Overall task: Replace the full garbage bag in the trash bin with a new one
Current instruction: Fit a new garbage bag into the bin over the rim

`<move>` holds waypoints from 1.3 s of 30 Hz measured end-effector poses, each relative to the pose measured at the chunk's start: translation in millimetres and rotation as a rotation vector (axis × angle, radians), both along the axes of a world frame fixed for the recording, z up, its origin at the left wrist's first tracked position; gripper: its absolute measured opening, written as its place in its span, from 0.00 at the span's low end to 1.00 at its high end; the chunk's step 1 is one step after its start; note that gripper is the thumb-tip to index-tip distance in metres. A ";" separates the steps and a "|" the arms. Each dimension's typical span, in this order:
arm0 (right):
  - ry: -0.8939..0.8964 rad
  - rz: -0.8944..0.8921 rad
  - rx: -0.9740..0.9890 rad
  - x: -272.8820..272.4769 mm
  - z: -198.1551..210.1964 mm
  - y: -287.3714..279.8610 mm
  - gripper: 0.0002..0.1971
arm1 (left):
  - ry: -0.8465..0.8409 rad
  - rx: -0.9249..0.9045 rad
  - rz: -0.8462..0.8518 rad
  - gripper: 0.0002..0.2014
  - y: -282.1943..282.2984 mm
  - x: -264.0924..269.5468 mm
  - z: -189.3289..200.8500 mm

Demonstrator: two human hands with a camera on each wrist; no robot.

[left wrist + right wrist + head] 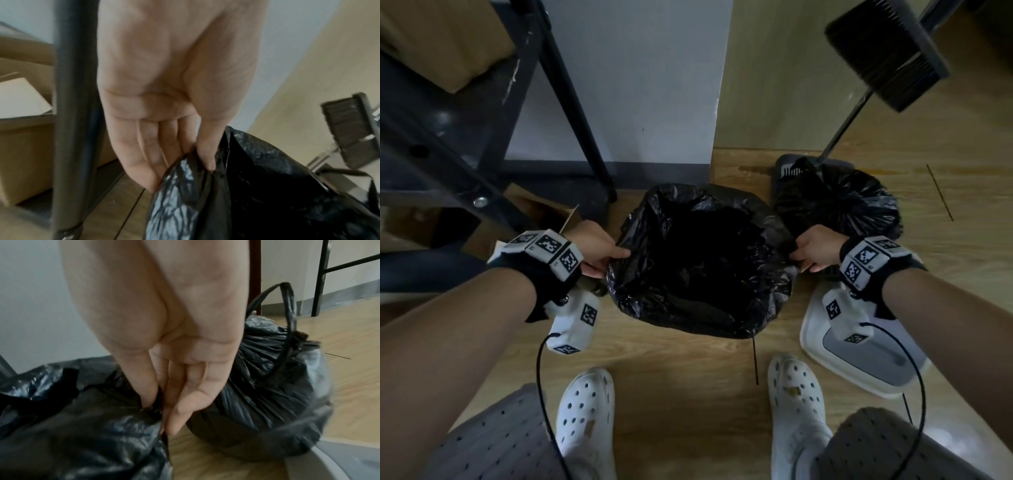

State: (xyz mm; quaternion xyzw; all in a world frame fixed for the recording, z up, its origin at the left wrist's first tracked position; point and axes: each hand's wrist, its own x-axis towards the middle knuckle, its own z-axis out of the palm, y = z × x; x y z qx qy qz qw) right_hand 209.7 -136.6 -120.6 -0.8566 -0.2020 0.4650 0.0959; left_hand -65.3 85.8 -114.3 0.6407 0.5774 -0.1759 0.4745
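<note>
Both hands are stretching a new garbage bag (702,260) open over the bin on the wooden floor (681,370).
A dark metal shelf rack (482,144) is standing at the left, a broom (883,51) is leaning at the upper right, a white bin lid (859,359) is lying nearby, and the tied full bag (839,202) is sitting just behind the right hand (816,251). Each grip, the left hand (599,248) too, is pinching the glossy, crinkled black rim.
</note>
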 end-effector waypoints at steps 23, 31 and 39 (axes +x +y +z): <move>0.052 -0.263 0.200 -121.3 -5.2 -68.2 0.10 | -0.061 0.111 0.003 0.02 -59.6 -66.8 -21.1; 0.061 -0.288 0.049 -120.4 -39.3 -68.6 0.13 | 0.014 0.073 -0.004 0.04 -56.5 -62.6 -52.7; -0.284 -0.306 0.393 -125.1 -17.8 -70.6 0.24 | -0.288 0.478 -0.017 0.19 -60.7 -53.1 -33.8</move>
